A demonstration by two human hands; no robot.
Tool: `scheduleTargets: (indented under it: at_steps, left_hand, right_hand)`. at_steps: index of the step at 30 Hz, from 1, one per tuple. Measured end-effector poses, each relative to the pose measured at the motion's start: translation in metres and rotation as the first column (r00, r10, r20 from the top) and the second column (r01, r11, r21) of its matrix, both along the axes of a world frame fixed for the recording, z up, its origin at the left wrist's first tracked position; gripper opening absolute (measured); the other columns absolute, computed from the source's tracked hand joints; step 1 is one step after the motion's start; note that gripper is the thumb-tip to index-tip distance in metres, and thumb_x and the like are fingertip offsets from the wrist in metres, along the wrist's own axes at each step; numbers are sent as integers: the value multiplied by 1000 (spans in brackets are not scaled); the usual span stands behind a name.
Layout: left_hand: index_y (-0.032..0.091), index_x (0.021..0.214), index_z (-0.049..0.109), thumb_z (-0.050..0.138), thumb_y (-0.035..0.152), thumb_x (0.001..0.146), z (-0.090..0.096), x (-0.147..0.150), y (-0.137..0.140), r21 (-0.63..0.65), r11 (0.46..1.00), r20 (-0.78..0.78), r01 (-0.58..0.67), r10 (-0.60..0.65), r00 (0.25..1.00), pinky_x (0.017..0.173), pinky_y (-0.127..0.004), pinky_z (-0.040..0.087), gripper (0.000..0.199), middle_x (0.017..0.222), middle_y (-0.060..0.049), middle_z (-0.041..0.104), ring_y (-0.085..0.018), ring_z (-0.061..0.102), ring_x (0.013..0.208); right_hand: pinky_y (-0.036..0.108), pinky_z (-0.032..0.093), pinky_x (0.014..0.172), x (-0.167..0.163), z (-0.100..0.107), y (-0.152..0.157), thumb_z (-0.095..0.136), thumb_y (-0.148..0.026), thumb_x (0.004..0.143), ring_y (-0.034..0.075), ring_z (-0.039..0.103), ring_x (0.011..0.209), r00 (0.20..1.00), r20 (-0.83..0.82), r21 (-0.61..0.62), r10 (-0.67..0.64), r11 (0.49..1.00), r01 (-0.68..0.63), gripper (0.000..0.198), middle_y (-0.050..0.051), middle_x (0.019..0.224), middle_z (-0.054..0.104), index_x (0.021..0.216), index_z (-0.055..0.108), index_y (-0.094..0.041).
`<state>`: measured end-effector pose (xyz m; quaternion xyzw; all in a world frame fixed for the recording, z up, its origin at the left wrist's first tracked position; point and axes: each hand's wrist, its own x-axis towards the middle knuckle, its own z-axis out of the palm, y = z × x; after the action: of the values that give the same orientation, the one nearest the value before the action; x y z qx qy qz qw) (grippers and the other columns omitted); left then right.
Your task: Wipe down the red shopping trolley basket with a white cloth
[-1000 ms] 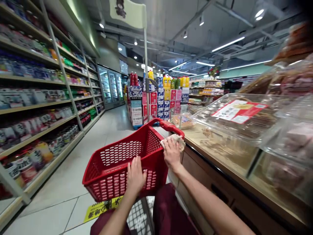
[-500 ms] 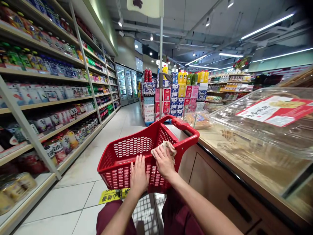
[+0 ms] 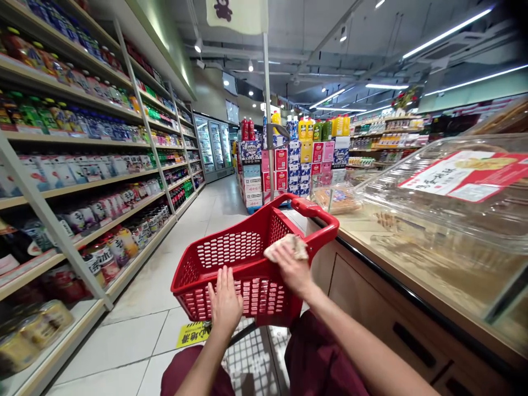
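A red plastic shopping basket (image 3: 264, 297) with perforated walls and a raised handle stands in front of my knees; nothing shows inside it. Against its near wall lies my left hand (image 3: 226, 308), fingers stretched out flat over the rim, holding nothing. My right hand (image 3: 293, 269) presses a pale cloth (image 3: 291, 247) on the near rim, close to where the handle joins. Part of the cloth is covered by the fingers.
Shelves of drinks (image 3: 78, 165) line the left side. On the right a wooden counter (image 3: 371, 297) carries clear plastic food boxes (image 3: 466, 181). Stacked drink cartons (image 3: 284, 165) stand ahead beside a pole. A yellow floor sign (image 3: 192, 334) lies under the basket.
My right hand has slid the cloth right along the rim toward the handle. My left hand has shifted left along the near wall. The view has turned slightly.
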<state>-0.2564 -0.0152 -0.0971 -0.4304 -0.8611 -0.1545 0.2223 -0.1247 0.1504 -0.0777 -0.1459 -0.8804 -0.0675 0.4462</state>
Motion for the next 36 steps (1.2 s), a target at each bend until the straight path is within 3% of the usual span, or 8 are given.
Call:
scheduleTargets:
  at_steps: [4, 9, 16, 21, 24, 27, 30, 36]
  left_hand:
    - [7, 134, 26, 38, 17, 71, -6, -1, 3, 19, 999, 4, -48, 48, 999, 107, -50, 16, 65, 142, -13, 29, -24, 21, 132]
    - [11, 136, 21, 39, 18, 72, -14, -10, -4, -20, 1000, -65, -1, 0, 998, 108, -49, 13, 67, 143, -10, 27, -22, 20, 133]
    - [9, 137, 19, 38, 18, 73, -17, -5, 0, 26, 999, -58, -37, 38, 998, 107, -52, 13, 67, 143, -13, 25, -24, 17, 134]
    - [9, 136, 22, 38, 17, 73, -12, -4, 0, 26, 999, -52, -31, 33, 998, 107, -52, 12, 66, 142, -13, 28, -23, 19, 133]
    - [11, 136, 23, 37, 16, 74, -10, -11, -9, -4, 999, -60, -35, 34, 998, 108, -53, 9, 63, 143, -11, 28, -22, 21, 132]
    - [11, 136, 22, 36, 16, 74, -12, -17, -17, 11, 997, -50, -77, 78, 996, 108, -53, 7, 63, 143, -11, 26, -22, 20, 133]
    - [10, 137, 20, 37, 16, 75, -15, -17, -16, 29, 996, -24, -79, 79, 997, 108, -53, 8, 65, 143, -11, 27, -22, 19, 133]
    - [10, 137, 20, 37, 17, 74, -13, -15, -14, 48, 995, 4, -93, 93, 996, 108, -52, 9, 65, 143, -11, 28, -23, 19, 133]
  right_hand:
    - [50, 12, 106, 12, 4, 12, 41, -10, 80, 25, 32, 126, 960, -149, 2, -235, 971, 238, 42, 9, 125, 52, 119, 53, -17]
    - [40, 23, 106, -8, -3, -1, 38, -2, 79, 19, 38, 122, 999, -45, 203, -9, 979, 18, 46, 4, 121, 56, 117, 54, -20]
    - [41, 35, 96, 45, 17, 34, 47, -18, 83, 23, 42, 114, 933, -306, 53, -187, 976, 213, 24, 7, 112, 57, 100, 65, -23]
    - [42, 30, 98, -17, 13, -12, 48, -17, 83, 20, 50, 99, 990, -120, 69, -68, 995, 77, 22, 4, 94, 64, 95, 65, -23]
    - [38, 30, 99, -32, 9, -20, 44, -14, 85, 17, 49, 102, 999, 16, 161, 39, 986, -41, 28, 2, 98, 63, 104, 61, -25]
    - [42, 30, 98, 0, 13, 6, 42, -13, 85, 19, 43, 112, 999, -42, 198, 9, 980, 0, 33, 3, 112, 58, 111, 57, -27]
    - [44, 33, 96, 41, 19, 35, 46, -15, 83, 23, 42, 112, 974, -207, 110, -95, 987, 120, 29, 7, 112, 56, 106, 61, -25]
    - [37, 45, 80, 49, -32, 17, 44, -13, 81, 21, 47, 93, 957, -276, -64, -94, 995, 80, 24, 7, 89, 55, 89, 65, -22]
